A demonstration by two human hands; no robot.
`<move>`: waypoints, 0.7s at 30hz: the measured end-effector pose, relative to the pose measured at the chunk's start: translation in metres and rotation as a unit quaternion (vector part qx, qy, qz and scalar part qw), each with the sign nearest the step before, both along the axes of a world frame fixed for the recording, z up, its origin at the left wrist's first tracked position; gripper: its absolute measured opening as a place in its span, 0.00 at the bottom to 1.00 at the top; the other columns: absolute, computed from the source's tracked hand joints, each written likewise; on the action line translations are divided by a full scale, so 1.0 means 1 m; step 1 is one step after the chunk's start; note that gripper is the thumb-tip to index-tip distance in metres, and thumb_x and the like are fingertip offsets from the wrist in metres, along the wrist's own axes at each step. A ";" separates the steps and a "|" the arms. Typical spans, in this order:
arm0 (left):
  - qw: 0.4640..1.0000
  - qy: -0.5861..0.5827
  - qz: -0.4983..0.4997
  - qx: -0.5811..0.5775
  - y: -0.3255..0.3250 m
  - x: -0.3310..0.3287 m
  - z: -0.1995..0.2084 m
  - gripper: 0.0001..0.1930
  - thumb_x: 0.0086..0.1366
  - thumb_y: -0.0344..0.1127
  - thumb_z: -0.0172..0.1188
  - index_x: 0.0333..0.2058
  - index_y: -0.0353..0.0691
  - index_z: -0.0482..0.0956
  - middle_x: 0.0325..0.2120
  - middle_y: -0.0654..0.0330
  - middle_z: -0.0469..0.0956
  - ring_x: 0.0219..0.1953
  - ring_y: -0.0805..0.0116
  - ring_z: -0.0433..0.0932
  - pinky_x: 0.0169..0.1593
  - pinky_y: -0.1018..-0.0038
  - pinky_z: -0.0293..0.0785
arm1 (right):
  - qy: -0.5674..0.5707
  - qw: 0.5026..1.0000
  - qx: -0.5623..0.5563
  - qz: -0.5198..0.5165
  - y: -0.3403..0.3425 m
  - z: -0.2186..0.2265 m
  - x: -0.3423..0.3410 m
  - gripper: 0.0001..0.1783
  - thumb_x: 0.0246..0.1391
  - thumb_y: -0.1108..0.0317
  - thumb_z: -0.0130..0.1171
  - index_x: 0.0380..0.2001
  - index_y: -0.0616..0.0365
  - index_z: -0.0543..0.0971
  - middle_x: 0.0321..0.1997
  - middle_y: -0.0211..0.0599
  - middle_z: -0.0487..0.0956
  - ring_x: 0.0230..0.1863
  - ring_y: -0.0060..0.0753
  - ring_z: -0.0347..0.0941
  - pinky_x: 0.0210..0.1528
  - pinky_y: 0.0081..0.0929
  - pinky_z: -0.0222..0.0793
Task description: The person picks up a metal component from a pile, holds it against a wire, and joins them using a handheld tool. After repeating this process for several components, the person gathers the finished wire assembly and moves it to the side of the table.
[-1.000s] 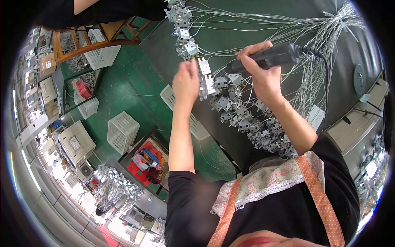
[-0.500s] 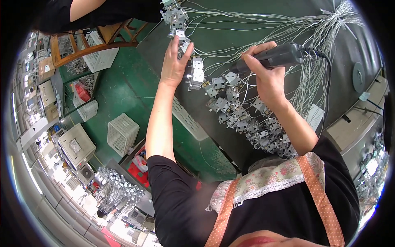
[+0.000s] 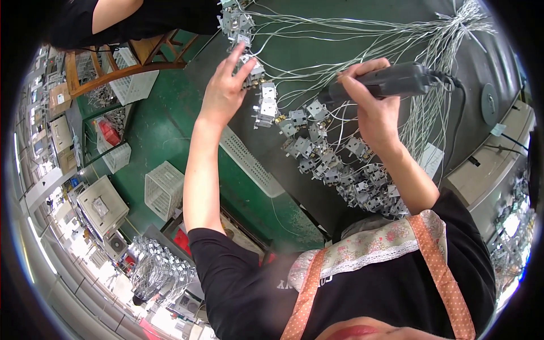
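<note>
My right hand (image 3: 374,105) is wrapped round a black corded electric screwdriver (image 3: 399,80), its front end pointing left at the row of small metal parts. My left hand (image 3: 222,88) is open, fingers stretched out at the parts farther up the row; whether they touch cannot be made out. These small silvery box-shaped parts (image 3: 265,102), each with thin wires, lie along the table edge between my hands. A dense heap of the same parts (image 3: 362,184) lies below the screwdriver. Pale wires (image 3: 340,25) run from the parts to a tied bunch at the far right.
The dark table (image 3: 283,147) has a round grey disc (image 3: 489,107) on its right. The screwdriver's cord (image 3: 462,113) hangs to the right. On the green floor stand a white basket (image 3: 164,190) and a wooden chair (image 3: 102,79). Another person's arm (image 3: 113,14) is at the top left.
My left hand has shifted left and slightly down, its fingers drawing back from the parts. My right hand with the screwdriver has moved slightly right.
</note>
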State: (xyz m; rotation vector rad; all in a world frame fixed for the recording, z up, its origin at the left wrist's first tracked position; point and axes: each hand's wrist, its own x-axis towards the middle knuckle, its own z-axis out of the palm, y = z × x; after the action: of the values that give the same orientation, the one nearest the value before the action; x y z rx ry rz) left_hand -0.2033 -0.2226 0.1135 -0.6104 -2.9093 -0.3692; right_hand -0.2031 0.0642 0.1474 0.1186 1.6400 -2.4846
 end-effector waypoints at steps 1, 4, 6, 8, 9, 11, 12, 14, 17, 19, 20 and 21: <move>0.999 -0.046 0.004 0.026 0.004 0.004 0.011 0.31 0.43 0.22 0.68 0.50 0.46 0.73 0.59 0.58 0.65 0.56 0.53 0.70 0.55 0.62 0.73 | 0.014 1.000 0.005 0.005 0.001 0.003 -0.001 0.11 0.51 0.82 0.59 0.36 0.59 0.69 0.36 0.37 0.76 0.43 0.32 0.74 0.53 0.34 0.67; 0.986 -0.127 0.030 0.105 0.013 0.015 0.023 0.28 0.45 0.23 0.68 0.48 0.44 0.73 0.52 0.57 0.72 0.51 0.52 0.74 0.52 0.63 0.75 | 0.022 0.999 -0.046 -0.019 -0.004 0.015 0.002 0.15 0.47 0.78 0.66 0.35 0.58 0.71 0.34 0.33 0.76 0.36 0.22 0.72 0.41 0.23 0.70; 0.961 -0.218 0.073 0.152 0.017 0.024 0.018 0.26 0.47 0.23 0.66 0.48 0.44 0.72 0.50 0.56 0.72 0.49 0.51 0.75 0.50 0.62 0.76 | 0.019 0.998 -0.055 0.006 -0.005 0.018 0.007 0.13 0.49 0.80 0.62 0.36 0.59 0.70 0.36 0.35 0.76 0.40 0.27 0.73 0.47 0.29 0.68; 0.966 -0.205 0.068 0.145 0.015 0.027 0.005 0.26 0.49 0.25 0.65 0.48 0.44 0.72 0.50 0.55 0.72 0.49 0.50 0.75 0.50 0.63 0.75 | 0.020 0.998 -0.062 0.028 -0.005 0.019 0.008 0.13 0.51 0.82 0.58 0.37 0.59 0.68 0.37 0.38 0.75 0.43 0.33 0.73 0.54 0.35 0.67; 0.963 -0.198 0.077 0.165 0.012 0.028 0.000 0.26 0.49 0.26 0.65 0.49 0.44 0.72 0.49 0.55 0.71 0.49 0.50 0.75 0.50 0.63 0.75 | 0.013 0.999 -0.040 0.024 -0.006 0.017 0.010 0.14 0.49 0.79 0.62 0.36 0.59 0.69 0.35 0.35 0.76 0.39 0.27 0.72 0.46 0.28 0.68; 0.957 -0.207 0.071 0.193 0.004 0.026 -0.011 0.26 0.51 0.28 0.64 0.51 0.44 0.72 0.49 0.54 0.71 0.50 0.51 0.74 0.53 0.65 0.72 | 0.016 1.000 -0.007 0.012 -0.003 0.015 0.012 0.14 0.46 0.76 0.67 0.34 0.59 0.71 0.32 0.31 0.76 0.33 0.20 0.71 0.37 0.21 0.69; 0.956 -0.208 0.069 0.193 0.000 0.026 -0.020 0.26 0.51 0.28 0.64 0.51 0.44 0.72 0.49 0.54 0.71 0.50 0.51 0.74 0.53 0.65 0.72 | 0.016 1.000 -0.006 0.011 0.000 0.015 0.013 0.14 0.46 0.76 0.67 0.34 0.59 0.71 0.32 0.31 0.76 0.33 0.20 0.71 0.37 0.21 0.69; 0.939 -0.235 0.091 0.236 -0.004 0.022 -0.029 0.26 0.51 0.29 0.65 0.51 0.44 0.71 0.50 0.53 0.70 0.52 0.53 0.73 0.55 0.66 0.71 | 0.010 1.000 -0.002 0.005 0.003 0.015 0.013 0.13 0.46 0.76 0.67 0.33 0.59 0.72 0.32 0.30 0.76 0.32 0.20 0.71 0.36 0.21 0.69; 0.883 -0.253 0.171 0.357 -0.009 0.020 -0.057 0.23 0.54 0.34 0.67 0.49 0.41 0.72 0.52 0.54 0.69 0.49 0.60 0.74 0.52 0.68 0.71 | 0.008 0.999 0.022 0.042 0.010 0.011 0.012 0.14 0.50 0.81 0.61 0.37 0.58 0.68 0.37 0.37 0.75 0.45 0.32 0.73 0.54 0.34 0.67; 0.799 -0.178 0.301 0.489 0.002 0.017 -0.066 0.22 0.58 0.44 0.68 0.42 0.33 0.73 0.46 0.55 0.72 0.41 0.70 0.74 0.43 0.73 0.72 | 0.000 0.999 0.029 0.040 0.010 0.011 0.011 0.14 0.50 0.81 0.61 0.37 0.58 0.69 0.37 0.37 0.75 0.44 0.31 0.73 0.54 0.33 0.67; 0.814 -0.143 0.366 0.429 0.004 0.011 -0.061 0.25 0.56 0.48 0.70 0.38 0.30 0.73 0.36 0.56 0.75 0.38 0.73 0.73 0.39 0.75 0.71 | -0.006 0.998 0.037 0.040 0.010 0.011 0.011 0.14 0.50 0.81 0.61 0.37 0.58 0.69 0.37 0.36 0.75 0.44 0.31 0.73 0.53 0.33 0.67; 0.778 -0.183 0.422 0.427 0.002 0.008 -0.068 0.28 0.55 0.51 0.70 0.38 0.30 0.74 0.34 0.58 0.76 0.37 0.73 0.73 0.39 0.75 0.70 | -0.008 0.998 0.039 0.038 0.008 0.009 0.010 0.14 0.50 0.81 0.61 0.37 0.58 0.69 0.37 0.36 0.75 0.44 0.31 0.73 0.53 0.33 0.67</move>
State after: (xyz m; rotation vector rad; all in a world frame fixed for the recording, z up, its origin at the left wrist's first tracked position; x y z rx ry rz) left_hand -0.1949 -0.2206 0.0457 0.9463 -2.4858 -1.6024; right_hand -0.1928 0.0719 0.1566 0.0827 1.7031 -2.3583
